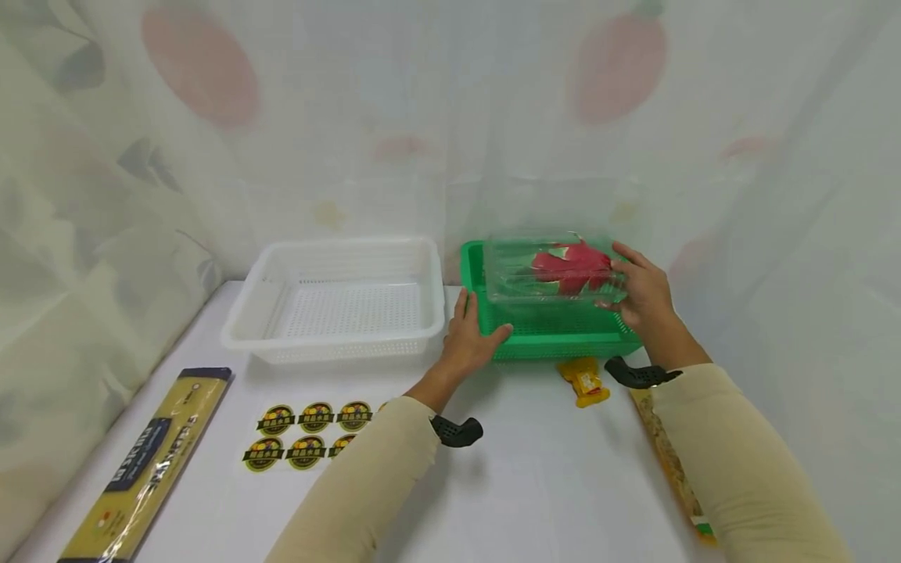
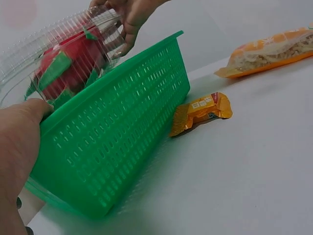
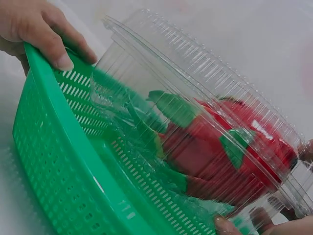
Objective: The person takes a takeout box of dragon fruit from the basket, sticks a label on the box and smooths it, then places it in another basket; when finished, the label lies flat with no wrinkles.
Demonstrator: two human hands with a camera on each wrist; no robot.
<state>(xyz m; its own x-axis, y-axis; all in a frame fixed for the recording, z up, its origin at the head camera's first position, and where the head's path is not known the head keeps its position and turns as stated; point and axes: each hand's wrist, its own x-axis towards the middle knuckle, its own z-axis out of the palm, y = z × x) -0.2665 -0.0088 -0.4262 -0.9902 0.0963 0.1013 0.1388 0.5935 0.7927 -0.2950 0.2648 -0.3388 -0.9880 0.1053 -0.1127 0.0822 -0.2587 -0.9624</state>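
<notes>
Your right grip point(image 1: 644, 289) holds the right end of a clear plastic box point(image 1: 505, 270) above the green basket point(image 1: 563, 344); you cannot tell whether they touch. A red dragon fruit point(image 1: 572, 268) lies inside the box. Your left grip point(image 1: 468, 340) holds the green basket's near left corner. Left of the green basket stands a white basket point(image 1: 331, 344). In front of it, on the counter point(image 1: 535, 469), lies a gold packet point(image 1: 586, 381); stickers point(image 1: 306, 426) and a long pasta pack point(image 1: 148, 461) lie to its front left.
</notes>
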